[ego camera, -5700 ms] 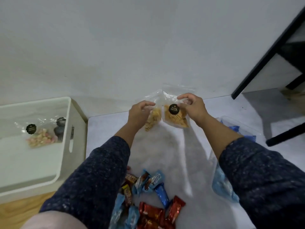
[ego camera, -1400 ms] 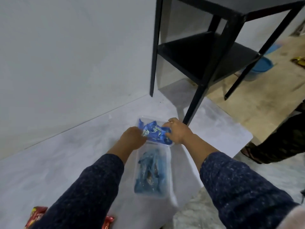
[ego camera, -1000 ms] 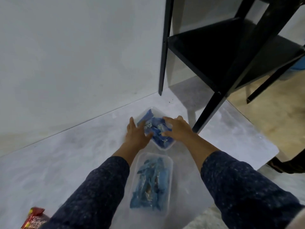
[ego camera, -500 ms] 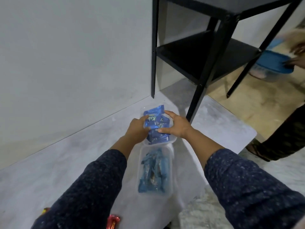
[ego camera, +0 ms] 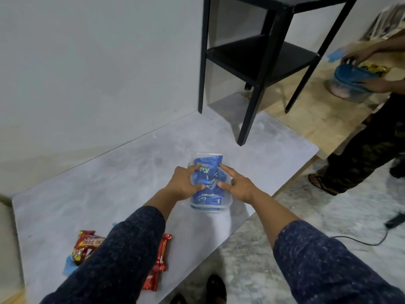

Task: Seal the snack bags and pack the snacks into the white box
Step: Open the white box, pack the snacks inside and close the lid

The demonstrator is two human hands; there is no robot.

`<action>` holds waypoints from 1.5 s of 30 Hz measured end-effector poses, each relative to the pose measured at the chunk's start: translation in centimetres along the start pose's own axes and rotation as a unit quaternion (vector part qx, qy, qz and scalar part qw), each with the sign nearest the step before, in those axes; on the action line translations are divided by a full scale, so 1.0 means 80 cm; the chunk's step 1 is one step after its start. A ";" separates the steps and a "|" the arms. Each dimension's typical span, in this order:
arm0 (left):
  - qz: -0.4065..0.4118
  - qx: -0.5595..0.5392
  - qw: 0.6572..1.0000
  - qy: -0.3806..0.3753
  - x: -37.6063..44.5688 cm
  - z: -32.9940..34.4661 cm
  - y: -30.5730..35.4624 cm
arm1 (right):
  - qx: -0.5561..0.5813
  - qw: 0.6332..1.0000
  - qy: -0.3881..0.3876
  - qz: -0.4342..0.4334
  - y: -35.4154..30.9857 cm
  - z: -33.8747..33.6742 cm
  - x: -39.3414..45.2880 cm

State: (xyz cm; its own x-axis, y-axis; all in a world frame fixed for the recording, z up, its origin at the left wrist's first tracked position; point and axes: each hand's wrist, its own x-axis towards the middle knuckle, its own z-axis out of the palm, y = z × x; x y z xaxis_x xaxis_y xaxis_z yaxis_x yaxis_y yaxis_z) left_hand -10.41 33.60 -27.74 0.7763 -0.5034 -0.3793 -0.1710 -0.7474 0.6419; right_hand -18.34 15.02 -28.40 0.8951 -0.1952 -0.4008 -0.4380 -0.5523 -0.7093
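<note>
While we look down at the grey marble-look bench, mid-frame sits a clear plastic tub stuffed with blue foil snack packets. Our left hand curls its fingers round the packets from the left, and our right hand has its fingers bent onto them from the right. Red snack wrappers lie at lower left, partly under our sleeve. A black metal side table stands at upper right.
</note>
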 end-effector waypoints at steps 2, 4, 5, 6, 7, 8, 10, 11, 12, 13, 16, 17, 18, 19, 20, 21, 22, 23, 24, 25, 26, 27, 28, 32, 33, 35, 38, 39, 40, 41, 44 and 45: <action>-0.007 -0.036 0.999 -0.028 -0.004 0.008 -0.001 | 0.031 0.999 -0.009 0.008 0.006 0.002 0.001; -0.024 -0.110 0.992 -0.061 -0.009 0.014 -0.001 | 0.083 0.996 -0.034 0.015 0.011 0.006 0.003; -0.041 -0.152 0.985 -0.068 -0.012 0.017 -0.001 | 0.114 0.992 -0.045 0.016 0.013 0.009 0.005; -0.052 -0.189 0.978 -0.070 -0.013 0.020 -0.001 | 0.141 0.988 -0.052 0.017 0.015 0.011 0.006; -0.056 -0.214 0.973 -0.068 -0.013 0.022 0.000 | 0.165 0.985 -0.056 0.019 0.016 0.012 0.007; -0.055 -0.228 0.970 -0.062 -0.014 0.024 0.001 | 0.182 0.981 -0.061 0.021 0.016 0.012 0.009; -0.060 -0.237 0.968 -0.048 -0.015 0.026 0.002 | 0.196 0.978 -0.070 0.018 0.016 0.010 0.012; -0.067 -0.240 0.968 -0.043 -0.017 0.028 0.003 | 0.193 0.978 -0.073 0.016 0.015 0.009 0.012; -0.073 -0.245 0.966 -0.037 -0.020 0.027 0.003 | 0.187 0.979 -0.076 0.014 0.013 0.008 0.013; -0.079 -0.252 0.964 -0.033 -0.023 0.027 0.002 | 0.182 0.980 -0.081 0.010 0.009 0.006 0.012; -0.076 -0.270 0.960 -0.009 -0.042 0.014 0.005 | 0.177 0.978 -0.107 -0.014 -0.014 0.002 0.011; -0.072 -0.269 0.960 0.008 -0.049 0.006 0.006 | 0.171 0.978 -0.115 -0.025 -0.026 0.001 0.010; -0.066 -0.268 0.961 0.028 -0.057 -0.004 0.006 | 0.164 0.978 -0.121 -0.038 -0.040 0.002 0.010; -0.063 -0.264 0.961 0.047 -0.064 -0.015 0.005 | 0.158 0.978 -0.126 -0.053 -0.054 0.003 0.010; -0.060 -0.258 0.962 0.064 -0.073 -0.027 0.003 | 0.154 0.977 -0.130 -0.069 -0.070 0.005 0.010; -0.060 -0.254 0.962 0.078 -0.083 -0.041 0.000 | 0.149 0.976 -0.134 -0.086 -0.088 0.009 0.009; -0.061 -0.252 0.961 0.095 -0.095 -0.056 -0.005 | 0.146 0.974 -0.137 -0.103 -0.107 0.014 0.007; -0.065 -0.253 0.959 0.111 -0.109 -0.071 -0.011 | 0.142 0.972 -0.141 -0.121 -0.128 0.020 0.003; -0.068 -0.257 0.955 0.129 -0.126 -0.086 -0.017 | 0.138 0.970 -0.147 -0.138 -0.150 0.028 -0.001; -0.070 -0.260 0.951 0.150 -0.143 -0.101 -0.025 | 0.134 0.967 -0.152 -0.156 -0.172 0.037 -0.007; -0.068 -0.260 0.947 0.176 -0.162 -0.115 -0.034 | 0.130 0.963 -0.159 -0.175 -0.195 0.048 -0.014; -0.066 -0.256 0.943 0.202 -0.183 -0.128 -0.045 | 0.127 0.958 -0.166 -0.195 -0.217 0.062 -0.021; -0.064 -0.251 0.939 0.228 -0.204 -0.141 -0.057 | 0.123 0.953 -0.172 -0.216 -0.238 0.079 -0.028; -0.060 -0.231 0.920 0.312 -0.302 -0.192 -0.117 | 0.117 0.930 -0.198 -0.286 -0.325 0.162 -0.073; -0.061 -0.231 0.915 0.324 -0.330 -0.204 -0.134 | 0.116 0.925 -0.202 -0.301 -0.345 0.186 -0.086; -0.065 -0.219 0.911 0.343 -0.387 -0.228 -0.171 | 0.120 0.915 -0.211 -0.323 -0.382 0.237 -0.114; -0.081 -0.184 0.914 0.353 -0.468 -0.264 -0.230 | 0.121 0.902 -0.218 -0.351 -0.430 0.316 -0.154; -0.089 -0.176 0.913 0.357 -0.492 -0.273 -0.249 | 0.120 0.898 -0.220 -0.361 -0.445 0.342 -0.167; -0.096 -0.172 0.911 0.363 -0.515 -0.281 -0.268 | 0.118 0.895 -0.219 -0.369 -0.459 0.367 -0.181; -0.103 -0.173 0.907 0.369 -0.535 -0.287 -0.286 | 0.115 0.894 -0.216 -0.376 -0.470 0.390 -0.194; -0.125 -0.188 0.903 0.366 -0.584 -0.296 -0.334 | 0.103 0.894 -0.217 -0.378 -0.494 0.453 -0.222; -0.133 -0.192 0.901 0.365 -0.596 -0.298 -0.348 | 0.098 0.894 -0.222 -0.377 -0.499 0.471 -0.227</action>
State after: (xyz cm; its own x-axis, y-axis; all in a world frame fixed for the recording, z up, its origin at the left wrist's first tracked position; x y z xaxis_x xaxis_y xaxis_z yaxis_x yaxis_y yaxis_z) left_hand -28.17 88.75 -11.67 0.9752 0.1948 -0.1049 0.1938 -0.5235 0.8297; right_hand -20.24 71.16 -14.61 0.8401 0.5374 0.0730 0.2300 -0.2311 -0.9453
